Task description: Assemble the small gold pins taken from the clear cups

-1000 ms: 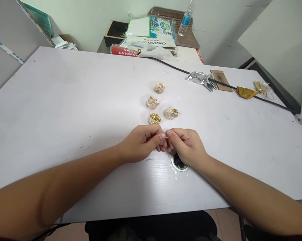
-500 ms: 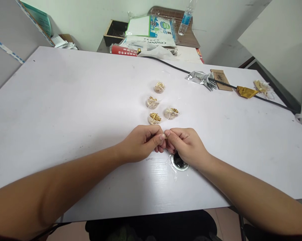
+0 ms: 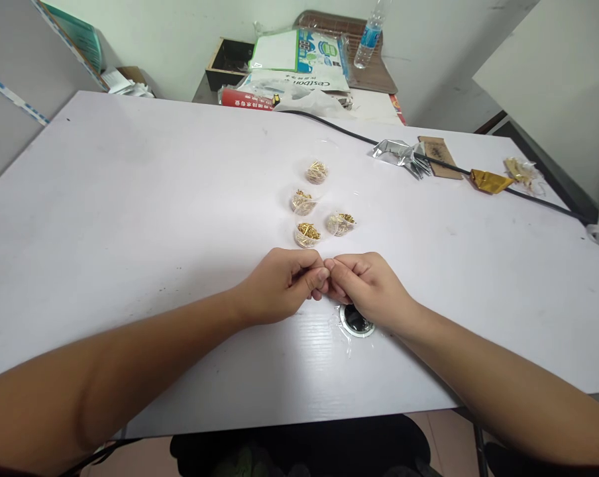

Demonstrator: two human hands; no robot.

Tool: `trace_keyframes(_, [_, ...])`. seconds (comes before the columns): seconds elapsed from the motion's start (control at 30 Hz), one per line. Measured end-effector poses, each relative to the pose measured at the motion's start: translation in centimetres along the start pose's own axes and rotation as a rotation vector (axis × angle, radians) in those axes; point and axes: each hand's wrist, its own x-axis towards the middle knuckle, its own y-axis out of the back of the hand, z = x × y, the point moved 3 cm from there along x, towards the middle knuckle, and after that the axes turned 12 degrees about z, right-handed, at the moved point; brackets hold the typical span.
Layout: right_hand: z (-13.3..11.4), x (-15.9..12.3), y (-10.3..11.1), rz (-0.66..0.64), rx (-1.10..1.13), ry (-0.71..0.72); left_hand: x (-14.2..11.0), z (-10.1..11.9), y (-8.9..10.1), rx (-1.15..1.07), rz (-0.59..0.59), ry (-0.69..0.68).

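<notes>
Pinching fingertip to fingertip, the left hand point(image 3: 279, 286) and right hand point(image 3: 366, 288) meet above the white table point(image 3: 130, 199); whatever they grip is hidden. Four small cups of gold pins point(image 3: 307, 234) sit just beyond.

Layout on the counter point(image 3: 130, 218). The left hand point(image 3: 279, 285) and right hand point(image 3: 369, 288) meet at the near middle, fingers point(image 3: 324, 273) touching. A round hole point(image 3: 355, 322) lies just under the right hand. Four small dishes of pins sit just behind the hands: the nearest dish point(image 3: 307, 234), one to its right point(image 3: 340, 224), one behind point(image 3: 302, 202), the farthest point(image 3: 317, 172). A cable point(image 3: 359, 139) crosses the far right. A bottle point(image 3: 369, 36) stands beyond the counter.
</notes>
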Motion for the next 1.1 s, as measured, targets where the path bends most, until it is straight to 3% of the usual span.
trace_keyframes(0.4, [0.4,0.1,-0.1,-0.048,0.086,-0.070,-0.2,0.0,0.0,0.089,0.026,-0.075])
trace_keyframes(0.73, [0.3,0.3,0.1,0.057,0.117,-0.021,-0.3,0.1,0.1,0.170,0.106,-0.135])
trace_keyframes(0.83, [0.3,0.5,0.8,0.142,0.074,0.012,-0.3,1.2,0.7,0.279,0.176,-0.249])
trace_keyframes(1.0, [0.3,1.0,1.5,0.236,0.011,0.117,0.9,4.1,2.8,0.611,0.431,-0.575])
trace_keyframes(1.1, [0.3,1.2,1.5,0.239,0.015,0.139,1.9,4.8,3.4,0.800,0.440,-0.715])
